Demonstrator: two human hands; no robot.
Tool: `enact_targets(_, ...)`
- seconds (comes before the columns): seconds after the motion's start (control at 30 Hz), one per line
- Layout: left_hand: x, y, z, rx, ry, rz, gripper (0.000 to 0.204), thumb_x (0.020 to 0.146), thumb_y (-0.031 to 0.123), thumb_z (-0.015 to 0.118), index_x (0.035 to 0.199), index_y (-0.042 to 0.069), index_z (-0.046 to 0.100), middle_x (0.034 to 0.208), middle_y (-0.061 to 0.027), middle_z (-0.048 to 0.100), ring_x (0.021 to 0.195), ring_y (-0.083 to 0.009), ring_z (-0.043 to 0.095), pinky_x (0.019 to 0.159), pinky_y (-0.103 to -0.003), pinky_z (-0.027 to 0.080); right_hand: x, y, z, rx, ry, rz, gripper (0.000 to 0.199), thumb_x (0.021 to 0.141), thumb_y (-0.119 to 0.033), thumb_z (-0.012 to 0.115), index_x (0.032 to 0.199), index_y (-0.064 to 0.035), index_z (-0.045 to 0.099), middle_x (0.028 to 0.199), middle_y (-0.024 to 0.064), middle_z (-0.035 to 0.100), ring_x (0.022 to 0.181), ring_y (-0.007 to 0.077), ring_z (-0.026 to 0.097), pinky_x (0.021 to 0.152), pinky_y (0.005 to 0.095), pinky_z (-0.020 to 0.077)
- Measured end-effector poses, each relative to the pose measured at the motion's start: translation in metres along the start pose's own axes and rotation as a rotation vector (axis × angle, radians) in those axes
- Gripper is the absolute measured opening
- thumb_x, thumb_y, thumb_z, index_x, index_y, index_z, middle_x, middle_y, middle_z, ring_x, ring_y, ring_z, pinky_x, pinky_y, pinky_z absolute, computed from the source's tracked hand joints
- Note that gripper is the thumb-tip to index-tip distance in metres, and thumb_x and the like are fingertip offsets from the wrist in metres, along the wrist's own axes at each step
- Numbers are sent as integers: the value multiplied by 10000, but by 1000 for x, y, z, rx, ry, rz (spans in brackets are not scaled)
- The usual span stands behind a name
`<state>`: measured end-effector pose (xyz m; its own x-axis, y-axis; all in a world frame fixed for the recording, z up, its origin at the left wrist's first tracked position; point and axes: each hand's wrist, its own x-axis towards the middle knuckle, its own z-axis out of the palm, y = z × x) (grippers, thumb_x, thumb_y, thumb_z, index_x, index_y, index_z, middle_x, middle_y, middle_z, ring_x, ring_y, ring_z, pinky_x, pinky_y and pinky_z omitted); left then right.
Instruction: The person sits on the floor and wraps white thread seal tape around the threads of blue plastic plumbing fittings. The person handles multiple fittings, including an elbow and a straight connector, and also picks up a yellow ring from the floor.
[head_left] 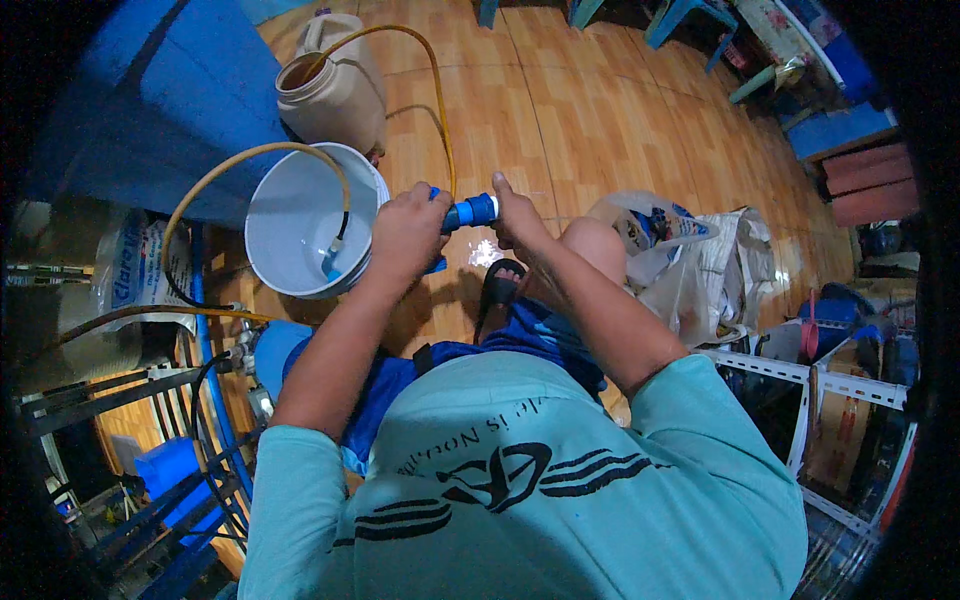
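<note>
Ok, L hand [408, 232] clamped on blue pipe fitting [468, 213], R hand [517, 217] gripping its wht end [494, 207].

One head-worn fisheye view, upright, facing steeply down
The left camera of a side-by-side pair looks from the wearer's head over the turquoise T-shirt [590, 430], which fills the near lower middle; the left hand [408, 236] and right hand [518, 222] lie farther out, above centre, with wood-look floor tiles [600, 120] beyond. Straight edges bow toward the dark, rounded rim.
</note>
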<state>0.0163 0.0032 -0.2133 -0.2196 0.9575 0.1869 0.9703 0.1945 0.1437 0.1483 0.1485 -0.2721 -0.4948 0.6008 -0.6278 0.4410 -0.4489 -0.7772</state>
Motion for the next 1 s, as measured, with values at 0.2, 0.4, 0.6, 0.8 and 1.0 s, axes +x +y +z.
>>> enact_targets(0.2, 9, 6, 28, -119, -60, -209, 445, 700, 270, 822, 1075, 120, 638, 977, -122, 623, 858, -313, 679, 723, -433, 560, 12, 13, -14, 217, -84, -27, 601, 926, -637, 503, 984, -42, 570, 724, 51, 594, 562, 180, 565, 510, 319, 455)
enact_targets(0.4, 4, -10, 92, -427, -144, -429, 487, 745, 333, 796, 1129, 83, 630, 1024, -157, 656, 915, -358, 662, 786, -447, 536, 49, 39, 18, 151, -228, -155, 564, 889, -478, 669, 1195, -27, 526, 932, 87, 653, 819, 189, 656, 719, 390, 533)
enact_targets(0.6, -42, -34, 164, -655, -299, -581, 329, 830, 257, 713, 1067, 61, 595, 1034, -213, 645, 971, -385, 639, 816, -478, 516, 188, 107, -17, -430, 172, -80, 718, 804, -457, 676, 1225, 94, 488, 1132, 299, 648, 1059, 401, 654, 897, 448, 518)
enact_targets(0.8, -137, -73, 278, -618, -447, -628, 259, 798, 141, 667, 1050, 99, 628, 898, -175, 667, 814, -366, 656, 740, -474, 512, 230, 135, -40, -1001, -14, 153, 578, 839, -555, 630, 1111, -45, 644, 1122, 224, 684, 1078, 367, 657, 900, 448, 518)
enact_targets(1.0, -140, -78, 282, -676, -458, -579, 224, 773, 167, 655, 985, 95, 660, 856, -170, 663, 813, -363, 651, 740, -468, 515, 250, 179, -38, -968, -69, -22, 495, 882, -459, 645, 1142, -38, 612, 1068, 214, 685, 1016, 366, 664, 854, 452, 510)
